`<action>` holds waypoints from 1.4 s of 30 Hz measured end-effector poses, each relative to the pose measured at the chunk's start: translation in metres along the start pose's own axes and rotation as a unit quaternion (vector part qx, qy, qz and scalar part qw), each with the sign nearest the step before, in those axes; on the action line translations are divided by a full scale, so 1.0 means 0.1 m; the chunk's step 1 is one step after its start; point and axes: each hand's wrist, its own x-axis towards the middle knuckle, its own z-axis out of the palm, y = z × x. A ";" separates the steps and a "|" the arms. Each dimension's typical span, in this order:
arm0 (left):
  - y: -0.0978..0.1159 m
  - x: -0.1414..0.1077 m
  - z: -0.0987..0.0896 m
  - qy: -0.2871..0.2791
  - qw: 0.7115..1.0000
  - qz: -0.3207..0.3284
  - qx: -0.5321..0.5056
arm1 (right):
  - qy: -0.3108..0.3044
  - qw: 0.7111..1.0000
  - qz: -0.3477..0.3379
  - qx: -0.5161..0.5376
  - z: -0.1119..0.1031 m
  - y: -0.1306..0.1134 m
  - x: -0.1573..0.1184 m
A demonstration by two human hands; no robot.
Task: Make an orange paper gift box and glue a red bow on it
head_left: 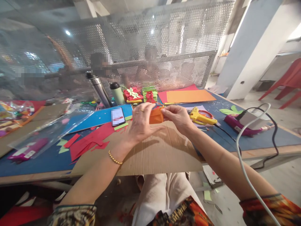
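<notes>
Both my hands hold a small orange paper box (pixel 156 115) above a sheet of brown cardboard (pixel 150 157). My left hand (pixel 142 122) grips its left side, thumb held out below, with a gold bead bracelet on the wrist. The fingers of my right hand (pixel 177 116) pinch the box's upper right edge. Close to my right hand lies a yellow glue gun (pixel 202 116) with a black cord, beside orange-handled scissors (pixel 205 113). Behind the hands stand a red paper box (pixel 133 94) with pale green bows and a green box (pixel 151 91) with a red bow.
Red paper pieces (pixel 91 141) and a phone (pixel 118 116) lie left. Two bottles, one steel (pixel 101 91) and one pale green (pixel 117 94), stand behind. A purple power strip (pixel 244 125) with looping cables sits right. Orange sheets (pixel 190 96) rest near the mesh screen (pixel 141 47).
</notes>
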 end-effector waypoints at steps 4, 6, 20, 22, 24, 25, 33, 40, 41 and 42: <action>0.03 -0.07 0.11 -0.055 0.998 -0.015 0.021 | -0.005 1.000 0.009 0.000 0.06 0.01 -0.03; 0.01 -0.08 0.11 -0.052 0.998 -0.022 0.034 | -0.015 1.000 0.015 0.005 0.07 0.01 -0.04; -0.10 -0.14 0.16 0.000 0.976 0.110 0.188 | -0.009 0.998 0.057 0.020 0.11 -0.01 -0.07; -0.11 -0.14 0.16 0.003 0.976 0.118 0.184 | -0.013 0.998 0.065 0.025 0.11 -0.02 -0.07; -0.12 -0.13 0.16 0.003 0.978 0.123 0.169 | -0.014 0.997 0.069 0.025 0.11 -0.02 -0.07; -0.12 -0.13 0.17 0.001 0.980 0.122 0.159 | -0.010 0.997 0.070 0.024 0.11 -0.03 -0.07; -0.17 -0.11 0.14 -0.011 0.990 0.111 0.082 | -0.004 0.997 0.074 0.034 0.08 -0.09 -0.07; -0.14 -0.10 0.14 -0.014 0.989 0.130 0.063 | -0.068 0.995 0.066 0.013 0.09 -0.10 -0.10; -0.14 -0.10 0.14 -0.013 0.990 0.129 0.061 | -0.071 0.995 0.064 0.014 0.09 -0.09 -0.10; -0.14 -0.10 0.14 -0.011 0.990 0.129 0.058 | -0.072 0.995 0.063 0.016 0.09 -0.08 -0.10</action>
